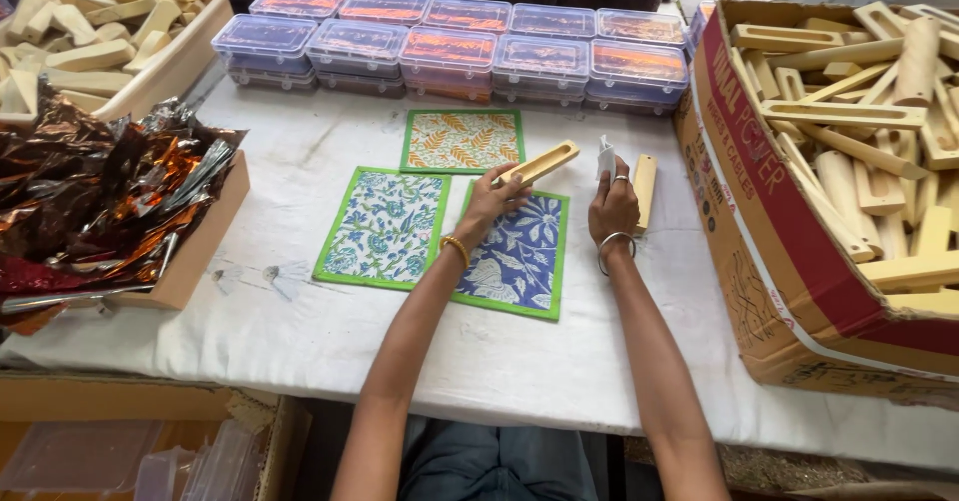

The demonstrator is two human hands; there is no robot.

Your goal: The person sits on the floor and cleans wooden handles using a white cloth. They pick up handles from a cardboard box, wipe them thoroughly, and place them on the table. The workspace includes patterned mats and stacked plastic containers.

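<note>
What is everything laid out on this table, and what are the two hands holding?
Slotted wooden piece: one, pale wood, in the left hand.
White scrap: one, white, in the right hand.
Wooden block: one, pale, flat beside the right hand.
Patterned mats: three, green-edged; orange-leafed at the back, blue-and-white floral left, deep blue under the left hand.
Lidded plastic boxes: about ten, clear, far edge.
Cardboard box: one, brown and red, right, full of wooden pieces.
Tray: one, beige, far left, holding wooden blocks.
Foil wrappers: heap, coppery, left.
Tablecloth: white.
Left hand: gold bangle.
Right hand: silver bangle, ring.
</note>
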